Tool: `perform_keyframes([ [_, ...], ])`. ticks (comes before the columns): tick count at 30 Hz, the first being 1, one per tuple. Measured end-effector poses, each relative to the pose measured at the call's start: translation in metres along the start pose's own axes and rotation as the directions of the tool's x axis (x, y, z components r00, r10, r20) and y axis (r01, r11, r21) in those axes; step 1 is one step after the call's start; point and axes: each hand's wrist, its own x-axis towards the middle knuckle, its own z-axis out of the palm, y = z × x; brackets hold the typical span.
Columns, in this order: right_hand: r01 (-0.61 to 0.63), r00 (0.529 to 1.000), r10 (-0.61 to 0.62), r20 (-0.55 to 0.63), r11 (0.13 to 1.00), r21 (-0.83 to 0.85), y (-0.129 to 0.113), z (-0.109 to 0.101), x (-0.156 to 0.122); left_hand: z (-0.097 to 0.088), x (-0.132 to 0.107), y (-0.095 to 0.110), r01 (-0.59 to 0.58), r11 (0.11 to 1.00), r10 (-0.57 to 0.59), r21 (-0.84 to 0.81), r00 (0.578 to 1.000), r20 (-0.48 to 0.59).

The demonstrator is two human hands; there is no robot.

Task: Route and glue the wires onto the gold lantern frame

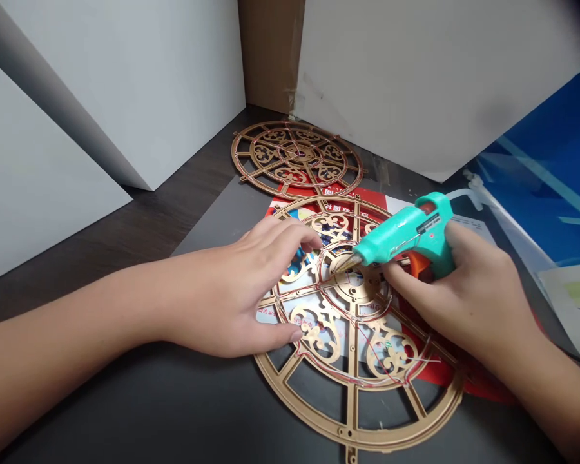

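A round gold openwork frame (pixel 355 435) lies flat on the dark table, threaded with thin red wire. My left hand (pixel 236 293) rests on its left side, fingers spread and pressing down near the centre. My right hand (pixel 468 290) grips a teal glue gun (pixel 408 235), index finger by its orange trigger. The gun's nozzle touches the frame's central ring (pixel 350 270). Colourful printed paper (pixel 464 374) lies beneath the frame.
A second gold openwork frame (pixel 297 154) lies further back. White boards (pixel 125 84) and a cardboard strip (pixel 270 51) wall the corner. A blue sheet (pixel 555 174) and papers sit at the right. A dark mat (pixel 174 399) covers the near table.
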Motion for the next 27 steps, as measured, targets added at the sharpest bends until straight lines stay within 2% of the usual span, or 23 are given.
perform_keyframes([
  [7,-0.114,0.991,0.116,0.06,0.993,-0.028,0.012,-0.014,0.011,0.0,-0.001,0.0,0.024,1.0,-0.024,0.0,1.0,-0.015],
  [10,-0.176,0.982,0.178,0.059,0.984,-0.036,0.024,-0.016,0.017,-0.003,0.0,-0.002,0.017,0.999,-0.017,0.03,1.0,0.024],
  [14,-0.315,0.946,0.31,0.098,0.948,0.044,0.043,-0.015,0.027,-0.007,-0.001,-0.003,0.014,0.998,-0.018,0.058,0.997,0.069],
  [18,-0.396,0.918,0.397,0.006,0.914,0.085,0.063,-0.009,0.036,-0.008,-0.001,-0.003,0.047,0.998,-0.051,0.047,0.995,0.084],
  [20,-0.451,0.889,0.457,-0.041,0.887,0.097,0.072,-0.006,0.04,-0.008,0.0,-0.003,0.048,0.998,-0.052,0.051,0.995,0.084],
  [23,-0.533,0.843,0.536,-0.028,0.843,0.073,0.08,-0.003,0.045,-0.007,0.0,-0.004,0.042,0.997,-0.048,0.062,0.995,0.086],
  [27,-0.527,0.849,0.528,-0.022,0.849,0.037,0.084,0.001,0.049,-0.008,0.0,-0.003,0.06,0.995,-0.067,0.075,0.993,0.1],
])
